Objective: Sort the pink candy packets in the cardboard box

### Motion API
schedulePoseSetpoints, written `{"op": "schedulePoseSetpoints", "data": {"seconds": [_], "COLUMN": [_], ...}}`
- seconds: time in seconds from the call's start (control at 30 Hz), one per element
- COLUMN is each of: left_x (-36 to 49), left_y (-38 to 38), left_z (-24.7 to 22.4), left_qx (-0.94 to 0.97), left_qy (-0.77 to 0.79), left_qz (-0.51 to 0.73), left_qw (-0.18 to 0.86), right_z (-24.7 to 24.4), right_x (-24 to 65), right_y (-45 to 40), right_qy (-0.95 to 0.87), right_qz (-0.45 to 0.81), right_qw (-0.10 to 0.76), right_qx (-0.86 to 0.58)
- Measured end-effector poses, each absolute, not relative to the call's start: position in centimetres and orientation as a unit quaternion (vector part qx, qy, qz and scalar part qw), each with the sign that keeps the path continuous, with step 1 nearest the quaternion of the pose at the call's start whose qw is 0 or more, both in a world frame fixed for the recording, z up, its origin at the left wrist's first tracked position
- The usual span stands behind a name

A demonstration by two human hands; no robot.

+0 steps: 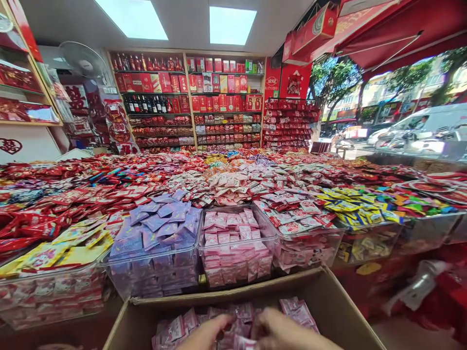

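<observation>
At the bottom of the view, an open cardboard box (226, 294) holds many small pink printed packets (177, 328). Both my hands reach into it. My left hand (209, 331) has its thumb and fingers curled on packets near the middle. Opposite it, my right hand (275, 330) is slightly blurred, its fingers bent over packets as well. Some packets lie between the two hands; my lower fingers are partly hidden. Just beyond the box, a clear plastic bin (239, 245) contains similar pink packets in stacked rows.
Left of the pink bin stands a bin of purple packets (160, 226), then yellow packets (69, 245). To its right are red-and-white packets (297, 216) and yellow-blue ones (359, 206). Heaped sweets extend back to shelves (189, 102). A street with a white van (423, 124) shows at right.
</observation>
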State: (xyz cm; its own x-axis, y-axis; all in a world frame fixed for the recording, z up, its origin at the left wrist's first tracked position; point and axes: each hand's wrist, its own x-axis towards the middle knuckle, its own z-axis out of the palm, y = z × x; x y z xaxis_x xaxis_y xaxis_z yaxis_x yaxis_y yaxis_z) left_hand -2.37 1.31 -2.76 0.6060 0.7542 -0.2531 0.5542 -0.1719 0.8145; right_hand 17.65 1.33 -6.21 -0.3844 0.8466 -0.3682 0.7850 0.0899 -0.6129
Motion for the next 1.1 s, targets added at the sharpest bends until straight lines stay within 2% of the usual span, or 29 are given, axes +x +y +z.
{"op": "schedulePoseSetpoints", "data": {"seconds": [0.1, 0.13, 0.2, 0.33, 0.53, 0.6, 0.77, 0.9, 1.1], "left_x": [-0.7, -0.1, 0.9, 1.1, 0.3, 0.4, 1.0, 1.0, 0.6], "left_y": [0.7, 0.3, -0.4, -0.7, 0.3, 0.2, -0.7, -0.9, -0.4], "left_z": [-3.2, -3.3, -3.3, -3.1, -2.4, -2.3, -2.1, -1.8, -2.2], "left_qx": [0.639, 0.571, 0.469, 0.447, 0.534, 0.539, 0.567, 0.617, 0.590], "left_qy": [0.385, 0.375, 0.369, 0.376, 0.383, 0.399, 0.448, 0.421, 0.389], "left_qz": [0.212, 0.251, 0.301, 0.331, 0.270, 0.263, 0.247, 0.282, 0.288], "left_qw": [0.632, 0.686, 0.744, 0.741, 0.704, 0.693, 0.645, 0.602, 0.646], "right_z": [-5.1, -4.7, -4.1, -3.7, -4.1, -4.0, -3.8, -3.8, -4.5], "right_x": [18.1, 18.1, 17.9, 18.1, 19.4, 19.1, 17.6, 16.8, 16.1], "right_y": [1.6, 1.4, 1.0, 0.4, 0.9, 0.8, -0.5, -1.2, -0.7], "right_qy": [-0.624, -0.579, -0.527, -0.492, -0.409, -0.400, -0.442, -0.460, -0.462], "right_qz": [0.559, 0.598, 0.637, 0.668, 0.736, 0.733, 0.724, 0.712, 0.704], "right_qw": [0.256, 0.305, 0.339, 0.346, 0.371, 0.390, 0.358, 0.375, 0.385], "right_qx": [-0.483, -0.462, -0.448, -0.438, -0.392, -0.388, -0.389, -0.376, -0.378]}}
